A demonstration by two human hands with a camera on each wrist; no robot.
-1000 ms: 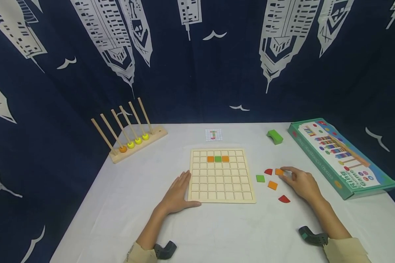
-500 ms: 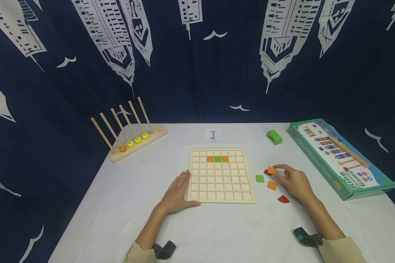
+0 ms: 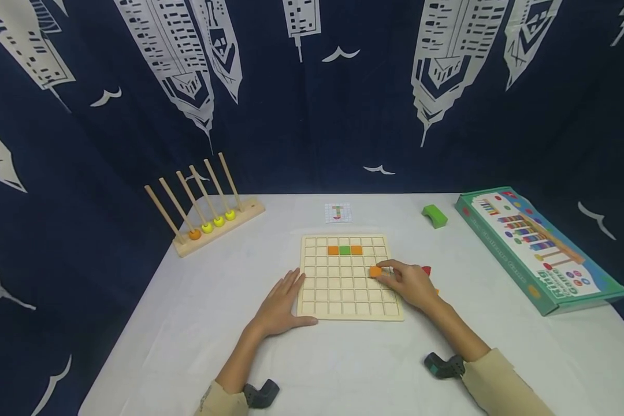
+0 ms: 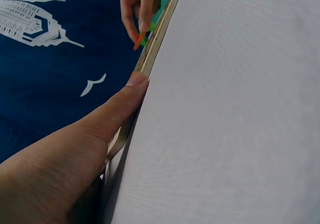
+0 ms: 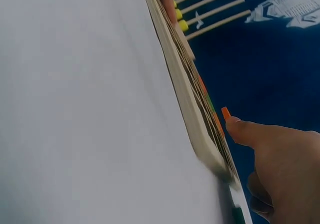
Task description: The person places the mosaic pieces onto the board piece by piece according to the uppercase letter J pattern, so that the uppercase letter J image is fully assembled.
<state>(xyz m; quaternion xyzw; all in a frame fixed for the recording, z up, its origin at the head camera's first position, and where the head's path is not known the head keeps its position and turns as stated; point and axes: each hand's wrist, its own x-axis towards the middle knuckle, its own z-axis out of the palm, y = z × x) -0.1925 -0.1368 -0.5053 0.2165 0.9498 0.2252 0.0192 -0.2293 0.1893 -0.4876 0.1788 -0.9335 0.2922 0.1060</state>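
A: How is my head view lit?

B: Diffusely; I cannot place the source. The white tablecloth (image 3: 161,352) reads bright, the navy curtain (image 3: 312,115) deep and dark. Small lettering on the box (image 3: 541,248) softens beyond reading.

A: And my wrist views, seen from this far end?

B: Dimmer. In the left, I note a greyer tablecloth and shadow along the underside of the left hand (image 4: 75,149). In the right, the near corner of the board (image 5: 181,88) is blurred, above a soft grey shadow.
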